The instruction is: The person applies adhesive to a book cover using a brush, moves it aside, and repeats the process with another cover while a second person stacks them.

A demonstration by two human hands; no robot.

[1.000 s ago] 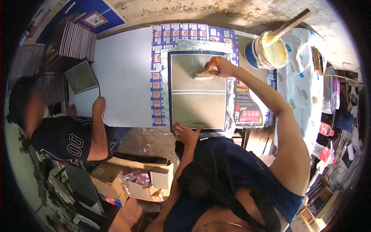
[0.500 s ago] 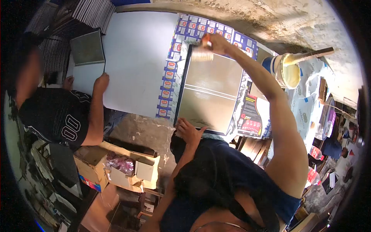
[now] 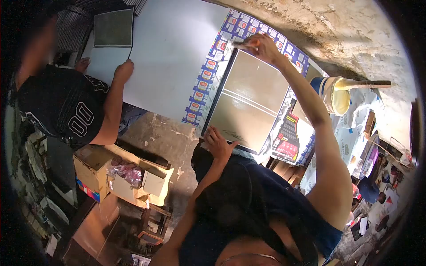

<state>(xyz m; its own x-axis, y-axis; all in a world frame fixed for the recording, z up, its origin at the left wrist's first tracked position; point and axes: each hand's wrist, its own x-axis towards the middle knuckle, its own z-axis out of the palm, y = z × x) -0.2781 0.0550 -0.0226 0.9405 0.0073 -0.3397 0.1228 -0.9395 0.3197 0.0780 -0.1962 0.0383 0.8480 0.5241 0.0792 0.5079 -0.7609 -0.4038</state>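
A dark-edged cover (image 3: 257, 77) with two glossy grey-brown panels, split by white lines, lies in front of me on a paper-covered table. At its far left corner my right hand (image 3: 265, 48) is closed around the handle of a brush (image 3: 242, 45), seen nearly edge-on. My left hand (image 3: 217, 145) rests at the near left corner of the cover, fingers spread, holding nothing. A smeared dark patch shows on the near panel beside it. The brush's bristle tips are hard to make out.
A bucket of pale paste (image 3: 341, 102) with a stick across it stands right. To the left, a person in a black shirt (image 3: 66, 104) handles a similar panelled cover (image 3: 113, 29) on a large white sheet (image 3: 173, 53). Cardboard boxes (image 3: 93, 166) sit below; a wall bounds the back.
My right hand has turned and moved the brush toward the cover's far left corner and past its edge. My left hand stays at the near corner. The whole view has shifted a little.
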